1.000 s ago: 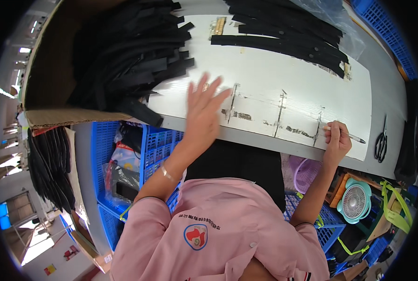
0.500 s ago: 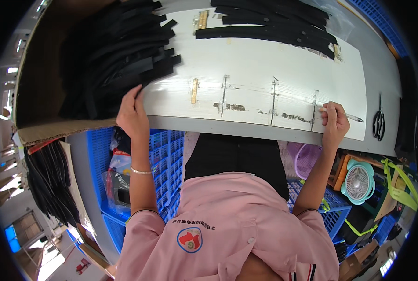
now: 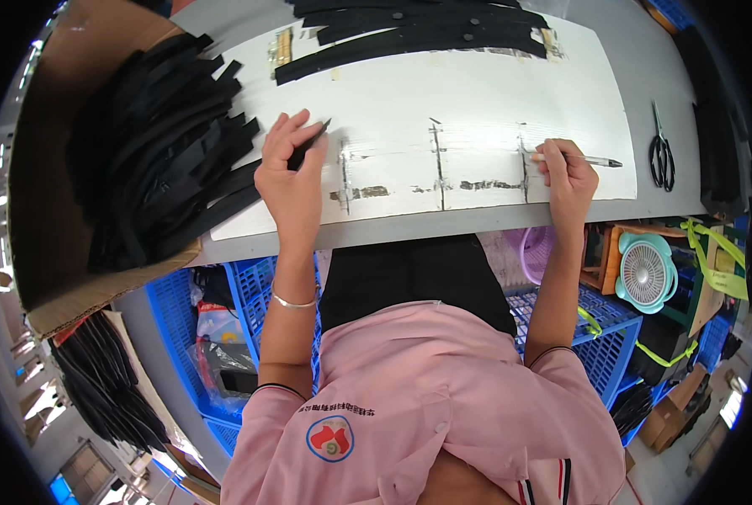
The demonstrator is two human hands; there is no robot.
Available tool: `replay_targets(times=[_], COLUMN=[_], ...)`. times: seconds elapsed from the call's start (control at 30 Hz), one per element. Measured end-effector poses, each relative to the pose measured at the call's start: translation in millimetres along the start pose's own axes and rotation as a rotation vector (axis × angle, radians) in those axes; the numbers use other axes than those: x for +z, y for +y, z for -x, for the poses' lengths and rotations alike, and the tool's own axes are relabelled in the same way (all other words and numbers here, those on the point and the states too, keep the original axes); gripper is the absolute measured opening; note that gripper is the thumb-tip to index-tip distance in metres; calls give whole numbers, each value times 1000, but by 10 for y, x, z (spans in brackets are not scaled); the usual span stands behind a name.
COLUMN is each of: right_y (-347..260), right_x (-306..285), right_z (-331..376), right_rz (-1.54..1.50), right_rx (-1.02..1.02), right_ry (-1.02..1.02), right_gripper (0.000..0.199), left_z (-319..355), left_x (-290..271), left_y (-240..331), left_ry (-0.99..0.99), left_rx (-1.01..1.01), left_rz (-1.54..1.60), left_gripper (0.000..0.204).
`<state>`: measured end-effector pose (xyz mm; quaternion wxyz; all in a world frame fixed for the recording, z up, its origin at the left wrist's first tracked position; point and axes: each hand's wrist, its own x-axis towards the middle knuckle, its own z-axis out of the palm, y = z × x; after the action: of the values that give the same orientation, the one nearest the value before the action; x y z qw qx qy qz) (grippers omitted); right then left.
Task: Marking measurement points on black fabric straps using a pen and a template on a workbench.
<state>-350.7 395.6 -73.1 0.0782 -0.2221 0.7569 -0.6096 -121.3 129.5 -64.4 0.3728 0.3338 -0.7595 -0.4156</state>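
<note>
Left hand (image 3: 290,181) pinching a black strip (image 3: 307,145) off the left pile, right hand (image 3: 568,172) closed around a pen (image 3: 590,159), both forearms reaching far over the white board (image 3: 477,101).

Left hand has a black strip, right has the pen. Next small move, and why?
Probably draw the black strip onto the white board, against the marked lines by the left hand. It still overlaps the pile in the cardboard box, while the right hand rests with the pen at the marks.
</note>
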Motion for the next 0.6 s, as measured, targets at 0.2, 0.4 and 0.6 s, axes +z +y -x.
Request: replay_targets(times=[0.2,0.4,0.6], right_y=[0,-196,-380], right_x=[54,155,734], right_z=[8,93,406], right_rz=[-45,86,293], right_rx=[-23,-78,-718], right_ry=[19,-1,-318], right_gripper=[17,22,40], left_z=[176,519,939], left_x=[622,344,-405], left_y=[320,593,1220], left_ry=[-315,-123,174], left_rx=[312,391,759], left_rz=[-130,-165,170], left_gripper=[29,35,27])
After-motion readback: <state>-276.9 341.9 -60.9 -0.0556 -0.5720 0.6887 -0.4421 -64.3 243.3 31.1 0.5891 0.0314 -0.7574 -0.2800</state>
